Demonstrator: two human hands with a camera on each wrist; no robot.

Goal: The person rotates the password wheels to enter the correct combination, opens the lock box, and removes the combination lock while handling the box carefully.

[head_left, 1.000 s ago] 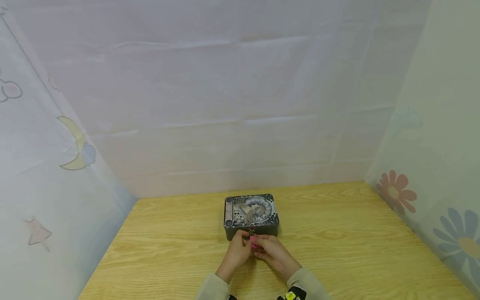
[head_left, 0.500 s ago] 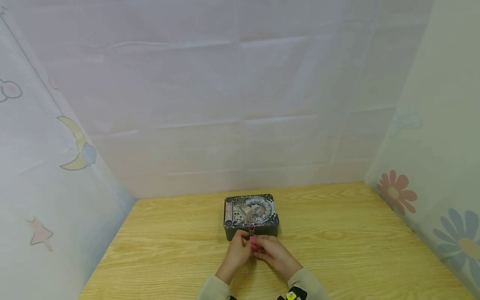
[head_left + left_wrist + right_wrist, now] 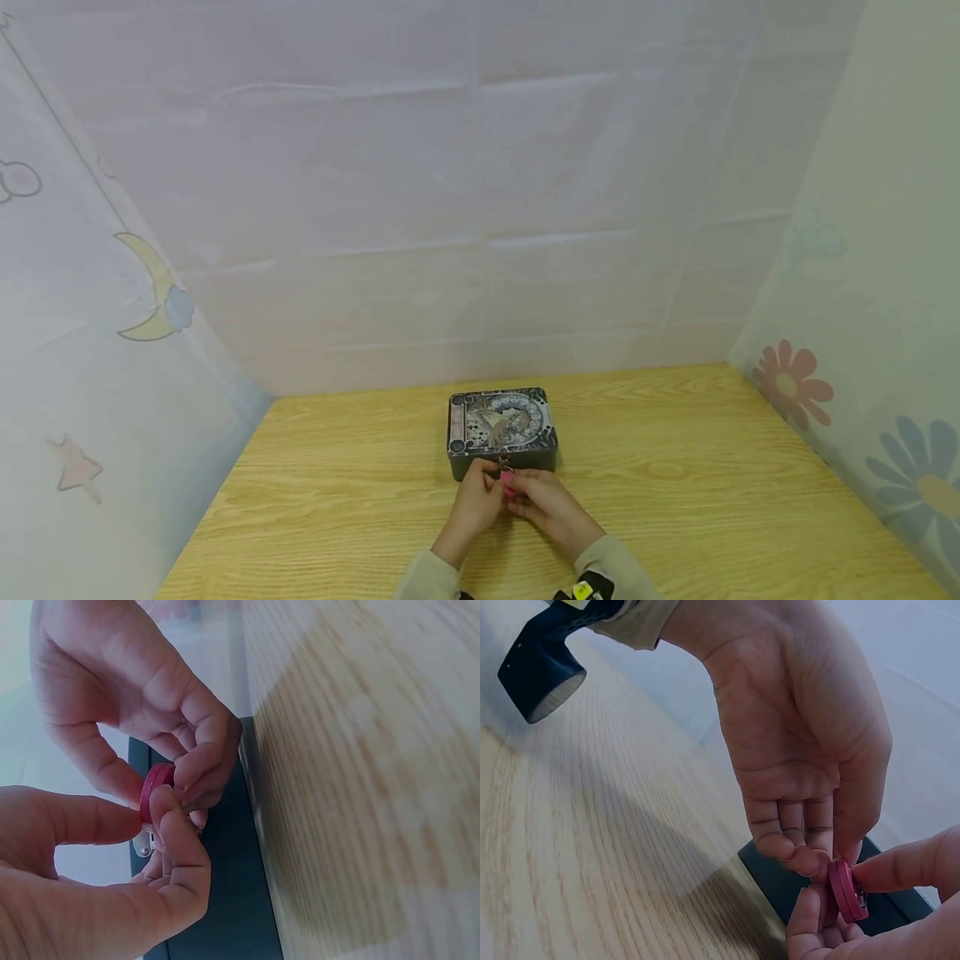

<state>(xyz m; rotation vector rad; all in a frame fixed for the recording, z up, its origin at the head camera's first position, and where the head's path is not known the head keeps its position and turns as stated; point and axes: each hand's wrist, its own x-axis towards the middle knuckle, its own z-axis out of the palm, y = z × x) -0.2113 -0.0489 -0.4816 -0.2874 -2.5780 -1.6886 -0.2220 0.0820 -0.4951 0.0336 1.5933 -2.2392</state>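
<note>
A dark rectangular tin box (image 3: 504, 419) with a printed lid lies closed on the table. At its front, a small pink padlock (image 3: 507, 482) hangs by a metal clasp (image 3: 142, 844). My left hand (image 3: 476, 503) pinches the padlock from the left, thumb against its edge in the left wrist view. From the other side, my right hand (image 3: 555, 510) holds it between thumb and fingers. Seen in the right wrist view, the padlock (image 3: 847, 891) has small dark details along one face, too small to read. Fingers hide part of the clasp and shackle.
The wood-grain table (image 3: 697, 500) extends to both sides of the box. Behind it hangs a pale creased cloth (image 3: 480, 208). Printed cloths with a moon (image 3: 153, 287) and flowers (image 3: 793, 383) flank the table.
Almost nothing differs: both hands stay on the padlock at the front of the tin box, with only slight finger shifts. The box has not moved.
</note>
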